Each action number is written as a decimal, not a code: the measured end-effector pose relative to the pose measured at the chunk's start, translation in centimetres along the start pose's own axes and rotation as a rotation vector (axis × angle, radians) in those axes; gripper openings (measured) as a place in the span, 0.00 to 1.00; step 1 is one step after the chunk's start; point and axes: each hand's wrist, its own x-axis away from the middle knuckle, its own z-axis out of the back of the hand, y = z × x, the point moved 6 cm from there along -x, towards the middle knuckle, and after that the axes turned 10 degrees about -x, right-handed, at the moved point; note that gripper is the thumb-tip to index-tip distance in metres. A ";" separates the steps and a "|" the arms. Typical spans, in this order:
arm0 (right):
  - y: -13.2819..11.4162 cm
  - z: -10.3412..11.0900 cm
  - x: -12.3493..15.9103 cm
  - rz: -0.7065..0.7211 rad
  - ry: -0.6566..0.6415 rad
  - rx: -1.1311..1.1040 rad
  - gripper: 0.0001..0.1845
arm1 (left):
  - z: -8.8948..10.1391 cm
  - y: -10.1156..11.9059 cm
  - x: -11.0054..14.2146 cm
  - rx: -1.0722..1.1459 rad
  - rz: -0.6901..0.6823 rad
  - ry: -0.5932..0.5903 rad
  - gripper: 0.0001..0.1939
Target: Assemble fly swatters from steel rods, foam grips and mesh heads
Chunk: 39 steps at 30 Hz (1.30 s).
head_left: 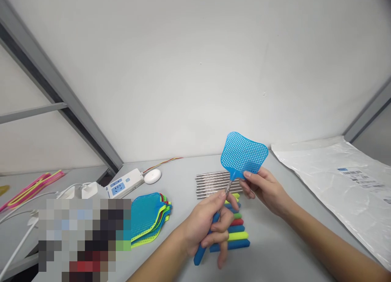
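Observation:
A blue fly swatter (242, 151) with a mesh head is held up tilted in front of me. My left hand (210, 221) is wrapped round its blue handle and the thin metal rod above it. With thumb and fingers, my right hand (265, 188) pinches the lower right edge of the mesh head. Behind the swatter lies a row of metal rods (210, 185), partly hidden by it and my hands. Below them, several loose handles (240, 236) in blue, yellow, red and green lie side by side, partly covered by my left hand.
A stack of coloured swatter heads (146, 212) sits on the left. Beyond it are a power strip (124, 184), a round white device (152, 176), cables, and pink and yellow strips (33, 188). A white plastic mailer (330, 180) covers the right side. A blurred patch hides the lower left.

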 end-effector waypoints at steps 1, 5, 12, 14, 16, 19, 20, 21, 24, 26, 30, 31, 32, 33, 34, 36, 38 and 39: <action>0.0 0.0 0.0 -0.010 -0.011 0.005 0.16 | 0.0 0.1 0.1 0.000 0.000 -0.008 0.20; 0.1 0.1 0.1 -0.014 -0.057 0.089 0.19 | -0.1 0.2 0.2 -0.012 0.032 -0.066 0.19; -0.4 0.1 0.1 -0.021 -0.069 0.078 0.21 | -0.4 0.5 0.6 -0.155 0.112 -0.090 0.19; -0.7 -0.2 0.1 -0.007 -0.058 0.115 0.22 | -0.2 0.8 0.8 -0.222 0.114 -0.026 0.19; -0.8 -0.5 0.2 0.010 -0.048 0.162 0.22 | 0.0 1.0 1.0 -0.329 0.115 0.065 0.19; -0.7 -0.7 0.4 0.005 -0.007 0.163 0.22 | 0.3 2.2 1.3 -0.606 0.044 0.240 0.17; -0.6 -0.7 0.4 -0.001 0.010 0.150 0.22 | 0.3 2.7 1.5 -0.713 -0.003 0.307 0.16; -0.5 -0.7 0.5 -0.004 0.026 0.138 0.22 | 0.3 3.3 1.6 -0.808 -0.052 0.373 0.16; -0.1 -0.5 0.7 -0.016 0.075 0.107 0.21 | 0.2 4.3 2.0 -0.922 -0.127 0.472 0.14; 0.0 -0.5 0.8 -0.038 0.094 0.087 0.21 | 0.2 4.0 2.0 -0.827 -0.066 0.391 0.14; -0.3 -1.3 0.9 -0.048 0.062 0.028 0.21 | 0.0 2.2 2.2 -0.486 0.166 0.148 0.17; -0.4 -1.5 0.9 -0.045 0.056 0.016 0.20 | -0.1 1.9 2.2 -0.404 0.204 0.109 0.18; -0.6 -1.6 1.0 -0.045 0.050 0.006 0.20 | -0.2 1.6 2.2 -0.328 0.230 0.071 0.18; -0.7 -1.8 1.0 -0.046 0.041 0.001 0.20 | -0.4 1.3 2.2 -0.262 0.244 0.036 0.19; -0.8 -1.8 1.0 -0.047 0.027 0.001 0.21 | -0.6 1.1 2.1 -0.210 0.249 0.009 0.19; -1.0 -2.0 0.9 -0.051 -0.026 0.013 0.22 | -0.8 0.8 1.9 -0.162 0.243 -0.007 0.19; -1.1 -2.1 0.8 -0.052 -0.075 0.042 0.22 | -0.8 0.7 1.7 -0.184 0.219 0.036 0.19; -1.1 -2.0 0.7 -0.051 -0.087 0.064 0.22 | -0.7 0.8 1.6 -0.210 0.201 0.072 0.19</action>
